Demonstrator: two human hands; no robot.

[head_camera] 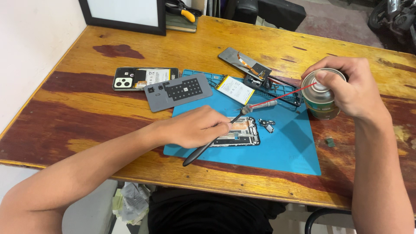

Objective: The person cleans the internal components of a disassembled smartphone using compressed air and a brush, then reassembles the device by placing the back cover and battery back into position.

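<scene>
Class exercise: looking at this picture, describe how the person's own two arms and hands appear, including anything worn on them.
The left hand and right hand are bare: no gloves, rings, watch or wristbands show. Both forearms are uncovered, with no sleeves in view. Fingernails look short.

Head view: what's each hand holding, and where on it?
Left hand: black brush, pinched mid-handle. Right hand: spray can, gripped around its upper body, a finger on the nozzle.
</scene>
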